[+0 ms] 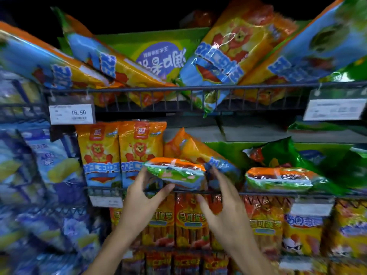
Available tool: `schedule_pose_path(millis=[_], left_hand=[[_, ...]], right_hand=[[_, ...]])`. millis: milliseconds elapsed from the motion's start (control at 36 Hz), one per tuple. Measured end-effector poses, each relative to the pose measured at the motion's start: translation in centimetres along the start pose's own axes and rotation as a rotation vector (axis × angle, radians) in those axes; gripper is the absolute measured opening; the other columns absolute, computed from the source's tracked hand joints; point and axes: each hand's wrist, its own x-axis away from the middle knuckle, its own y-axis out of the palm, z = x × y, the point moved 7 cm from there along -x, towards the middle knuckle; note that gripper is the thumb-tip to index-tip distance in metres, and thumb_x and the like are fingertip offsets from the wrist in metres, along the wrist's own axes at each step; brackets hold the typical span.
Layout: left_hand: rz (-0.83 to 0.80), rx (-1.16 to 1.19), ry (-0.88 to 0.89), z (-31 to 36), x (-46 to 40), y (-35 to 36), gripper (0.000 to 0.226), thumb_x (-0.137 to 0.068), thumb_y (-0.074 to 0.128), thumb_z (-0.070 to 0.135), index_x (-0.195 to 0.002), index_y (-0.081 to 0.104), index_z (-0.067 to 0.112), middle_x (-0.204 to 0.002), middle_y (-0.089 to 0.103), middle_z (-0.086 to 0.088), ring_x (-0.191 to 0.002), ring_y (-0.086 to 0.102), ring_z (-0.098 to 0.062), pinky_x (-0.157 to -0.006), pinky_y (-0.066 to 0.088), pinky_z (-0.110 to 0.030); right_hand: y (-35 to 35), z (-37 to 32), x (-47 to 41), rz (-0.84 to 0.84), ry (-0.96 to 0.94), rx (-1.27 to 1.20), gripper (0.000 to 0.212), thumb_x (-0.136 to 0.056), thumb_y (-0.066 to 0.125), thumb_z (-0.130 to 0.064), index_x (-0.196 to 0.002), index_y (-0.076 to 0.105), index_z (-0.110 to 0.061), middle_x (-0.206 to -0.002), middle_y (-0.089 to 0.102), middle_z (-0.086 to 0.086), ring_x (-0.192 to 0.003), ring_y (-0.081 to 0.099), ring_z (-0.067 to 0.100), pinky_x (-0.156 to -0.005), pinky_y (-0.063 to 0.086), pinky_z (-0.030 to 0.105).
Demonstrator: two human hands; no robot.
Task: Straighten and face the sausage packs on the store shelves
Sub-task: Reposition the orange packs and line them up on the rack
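Observation:
A green-and-orange sausage pack (175, 172) lies flat at the front of the middle shelf (268, 193). My left hand (142, 197) grips its left end, thumb under and fingers behind. My right hand (222, 201) is at its right end with fingers spread, touching the pack's edge and a tilted orange pack (200, 150) behind. Two upright orange lion packs (121, 153) stand faced to the left. A second flat green-and-orange pack (278, 178) lies to the right.
The top shelf (178, 89) holds several orange and blue packs leaning at angles. A price tag (71, 114) reads 16.90. Red-orange sausage packs (190, 219) fill the lower shelf. Blue corn-sausage packs (39, 165) crowd the left. A crumpled green pack (282, 153) sits right.

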Motion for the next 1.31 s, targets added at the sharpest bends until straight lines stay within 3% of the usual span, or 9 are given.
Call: schedule_pose_path(millis=[167, 278, 472, 639, 917, 1000, 1083, 1222, 1306], left_hand=[[0.001, 0.015, 0.022, 0.3, -0.7, -0.2, 0.046, -0.079, 0.079, 0.042, -0.118, 0.056, 0.044, -0.116, 0.063, 0.038, -0.113, 0.058, 0.015, -0.088, 0.047, -0.011], [-0.035, 0.057, 0.026, 0.6, -1.8, 0.1, 0.051, -0.078, 0.079, 0.043, -0.122, 0.055, 0.041, -0.117, 0.067, 0.03, -0.114, 0.061, 0.009, -0.095, 0.051, -0.02], [-0.008, 0.129, 0.117, 2.2, -2.0, -0.4, 0.043, -0.081, 0.079, 0.032, -0.118, 0.057, 0.03, -0.109, 0.064, 0.04, -0.107, 0.061, 0.015, -0.088, 0.05, -0.008], [0.164, 0.356, 0.201, 3.9, -2.7, -2.7, 0.028, -0.083, 0.077, 0.017, -0.103, 0.059, 0.026, -0.09, 0.071, 0.032, -0.093, 0.067, 0.011, -0.082, 0.053, -0.011], [0.234, 0.853, 0.063, 1.5, -1.6, -3.8, 0.028, -0.078, 0.072, 0.028, -0.1, 0.056, 0.019, -0.083, 0.065, 0.01, -0.096, 0.071, -0.013, -0.08, 0.061, -0.03], [0.249, 0.998, -0.084, 0.3, -1.0, -3.1, 0.027, -0.081, 0.07, 0.026, -0.105, 0.058, 0.018, -0.105, 0.074, 0.001, -0.1, 0.072, -0.014, -0.073, 0.06, -0.024], [0.227, 1.065, -0.16, 0.1, -0.2, -2.2, 0.02, -0.083, 0.067, 0.026, -0.101, 0.061, 0.019, -0.102, 0.077, 0.001, -0.09, 0.074, -0.012, -0.068, 0.06, -0.023], [0.176, 1.212, -0.245, 0.5, 1.2, -0.7, 0.035, -0.084, 0.064, 0.024, -0.116, 0.06, 0.011, -0.103, 0.078, -0.001, -0.091, 0.075, -0.013, -0.073, 0.062, -0.026], [0.128, 1.223, -0.267, 0.8, 1.8, 0.3, 0.037, -0.087, 0.063, 0.022, -0.121, 0.062, 0.01, -0.111, 0.077, -0.006, -0.1, 0.075, -0.017, -0.075, 0.061, -0.027]], right_hand=[[-0.6, 0.0, -2.0, 0.015, 0.015, -0.084, 0.073, -0.095, 0.068, -0.041, -0.155, 0.027, -0.044, -0.153, 0.037, -0.025, -0.142, 0.036, -0.002, -0.117, 0.039, 0.032], [0.4, -0.2, -2.2, -0.173, 0.038, -0.039, 0.071, -0.092, 0.069, -0.048, -0.141, 0.019, -0.058, -0.121, 0.025, -0.051, -0.107, 0.031, -0.024, -0.089, 0.03, -0.005], [0.9, -0.1, -3.3, -0.109, 0.106, -0.096, 0.077, -0.08, 0.078, -0.057, -0.146, 0.041, -0.042, -0.138, 0.049, -0.027, -0.127, 0.049, 0.002, -0.102, 0.042, 0.022], [1.2, -0.4, -2.8, -0.113, 0.121, -0.133, 0.07, -0.07, 0.079, -0.064, -0.126, 0.037, -0.062, -0.13, 0.05, -0.032, -0.116, 0.05, -0.009, -0.091, 0.039, 0.009], [1.4, -1.7, -1.6, 0.153, 0.158, -0.767, 0.049, -0.07, 0.083, -0.018, -0.116, 0.067, -0.022, -0.105, 0.078, -0.007, -0.1, 0.074, 0.009, -0.083, 0.057, 0.021], [2.3, -2.7, -0.8, 0.146, 0.158, -0.847, 0.045, -0.082, 0.084, -0.037, -0.12, 0.068, -0.02, -0.114, 0.077, -0.003, -0.109, 0.071, 0.012, -0.095, 0.056, 0.025], [3.5, -3.2, 0.1, 0.152, 0.21, -0.969, 0.087, -0.062, 0.085, -0.068, -0.131, 0.062, -0.021, -0.121, 0.074, -0.005, -0.116, 0.068, 0.011, -0.096, 0.055, 0.028], [5.5, -5.0, 1.0, 0.179, 0.229, -1.229, 0.092, -0.045, 0.1, -0.055, -0.121, 0.067, -0.015, -0.114, 0.075, 0.01, -0.11, 0.071, 0.024, -0.09, 0.058, 0.03], [5.9, -5.9, 1.0, 0.195, 0.232, -1.355, 0.062, -0.043, 0.102, -0.045, -0.095, 0.081, -0.02, -0.108, 0.077, 0.011, -0.105, 0.073, 0.022, -0.09, 0.058, 0.03]])
